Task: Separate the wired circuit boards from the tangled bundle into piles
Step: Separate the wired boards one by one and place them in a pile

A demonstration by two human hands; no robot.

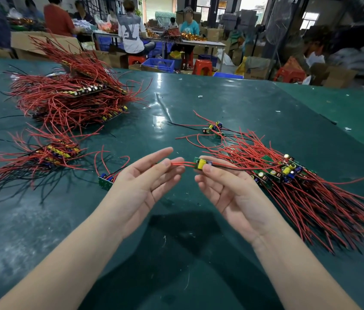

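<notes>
I am holding one small circuit board (202, 164) at centre frame, my right hand (228, 189) pinching it between thumb and fingertips. Its long axis is running left to right: red leads (182, 164) are reaching left into a pinch by my left hand (143, 180), whose other fingers are spread. A black wire (239, 168) is trailing right into the tangled bundle (299, 186), which is lying right of centre, nearer my right hand. The sorted piles (51, 153) are waiting at left, nearer my left hand.
</notes>
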